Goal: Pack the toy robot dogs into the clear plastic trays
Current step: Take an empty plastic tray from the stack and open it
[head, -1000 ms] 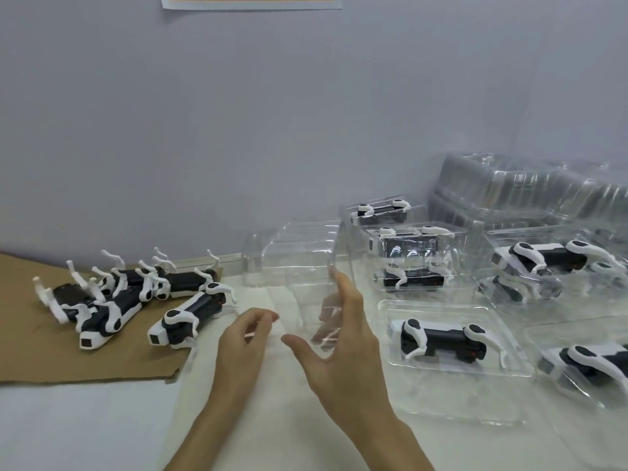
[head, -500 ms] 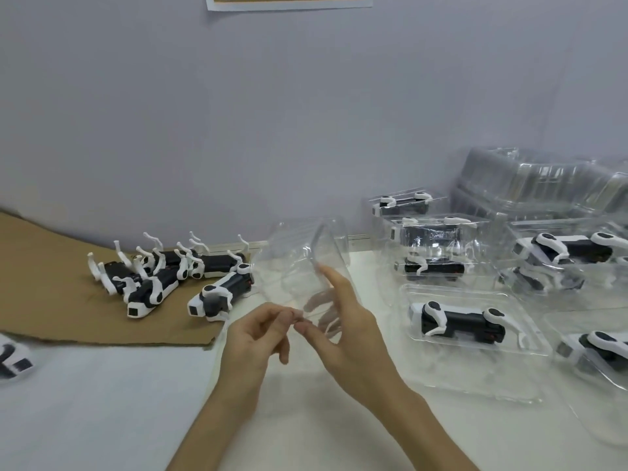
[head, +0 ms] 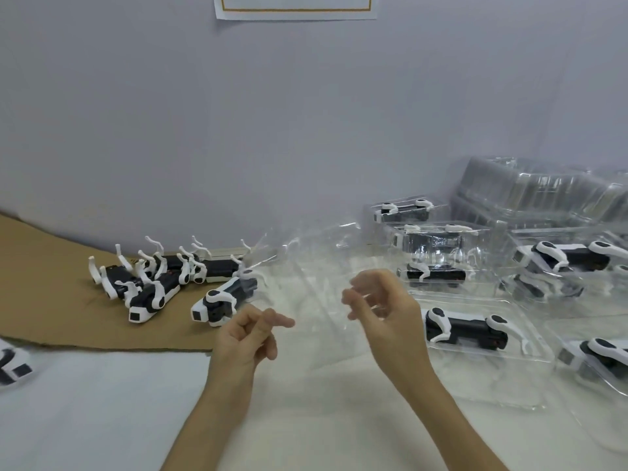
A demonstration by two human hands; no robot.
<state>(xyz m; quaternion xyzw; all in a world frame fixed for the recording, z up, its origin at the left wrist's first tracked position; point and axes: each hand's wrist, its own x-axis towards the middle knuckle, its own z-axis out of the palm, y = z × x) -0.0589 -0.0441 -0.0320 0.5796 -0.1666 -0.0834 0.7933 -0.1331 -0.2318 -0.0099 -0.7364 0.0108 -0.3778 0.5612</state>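
Two hands meet at a blurred clear tray (head: 316,266) above the white table (head: 102,419).
The left hand (head: 248,338) and right hand (head: 387,314) curl their fingers at the tray's edges, but I cannot tell whether either actually grips it. Loose toy robot dogs (head: 221,302) lie on cardboard (head: 40,300) at ten o'clock from the hands. Packed trays (head: 537,348) sit at three o'clock, and stacked empty trays (head: 543,192) at two.

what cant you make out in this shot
All in the head view:
- tray between the hands: clear and motion-blurred, so its shape, and whether the left hand or right hand grips it, is unclear.
- dog at the left edge: cut off by the frame.
- paper on the wall: cut off by the top edge.
- tray stack: clear layers blend, count unclear.
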